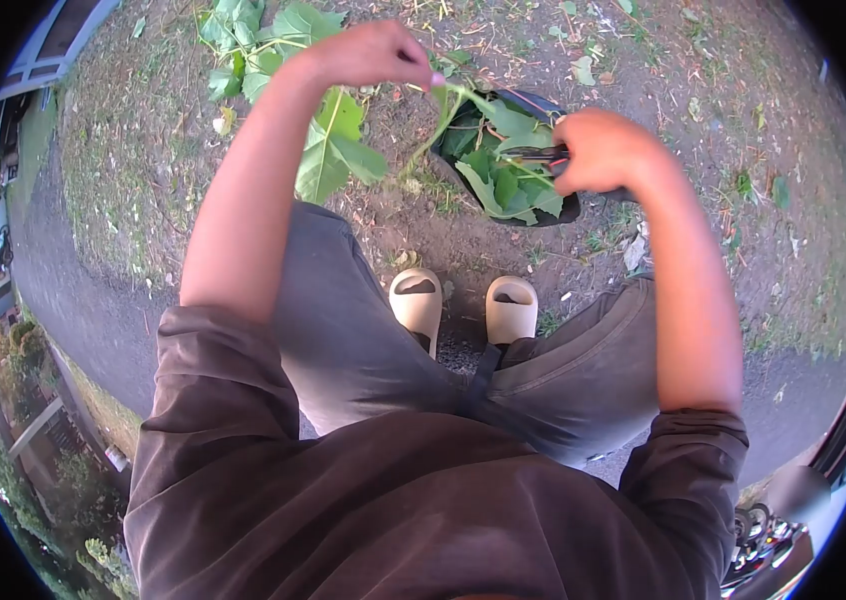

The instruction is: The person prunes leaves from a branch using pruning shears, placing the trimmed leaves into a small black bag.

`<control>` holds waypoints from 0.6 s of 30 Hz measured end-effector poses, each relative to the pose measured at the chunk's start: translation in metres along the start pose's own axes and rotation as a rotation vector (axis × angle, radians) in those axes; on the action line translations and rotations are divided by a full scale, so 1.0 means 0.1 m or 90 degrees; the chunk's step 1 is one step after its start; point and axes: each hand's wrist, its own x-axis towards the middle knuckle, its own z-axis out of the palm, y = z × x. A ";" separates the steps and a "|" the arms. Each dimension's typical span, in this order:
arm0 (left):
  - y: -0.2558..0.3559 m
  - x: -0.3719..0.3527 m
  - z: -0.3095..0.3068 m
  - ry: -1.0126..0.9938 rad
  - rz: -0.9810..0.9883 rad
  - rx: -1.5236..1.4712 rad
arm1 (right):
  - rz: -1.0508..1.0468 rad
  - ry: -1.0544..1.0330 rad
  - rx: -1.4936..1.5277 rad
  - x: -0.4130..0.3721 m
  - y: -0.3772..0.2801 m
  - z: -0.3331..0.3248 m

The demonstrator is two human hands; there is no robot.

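Observation:
My left hand (381,55) pinches a pale green leafy stem (448,100) between thumb and fingertips. My right hand (605,152) is closed around dark-handled scissors (535,155), whose blades point left over the leaves. Under them stands a black bag or bucket (567,213) holding cut green leaves (505,185). Large lobed leaves (338,155) hang below my left wrist, and a further cluster of leaves (263,45) lies beyond my left forearm.
Bare soil (163,130) with scattered grass and leaf scraps surrounds the container. Two beige slides (416,300) are on my feet just in front of it. A paved strip (93,300) runs along the left, and a motorcycle (763,535) shows at the lower right.

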 end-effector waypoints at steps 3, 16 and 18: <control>-0.35 -0.15 -0.21 0.125 0.015 -0.035 | -0.012 -0.048 0.137 -0.13 0.20 -0.10; -0.66 -0.08 -0.28 0.317 -0.094 -0.268 | 0.158 0.142 -0.031 0.25 0.21 0.16; -0.78 -0.07 -0.33 0.376 -0.093 -0.293 | 0.156 0.147 -0.041 0.21 0.16 0.16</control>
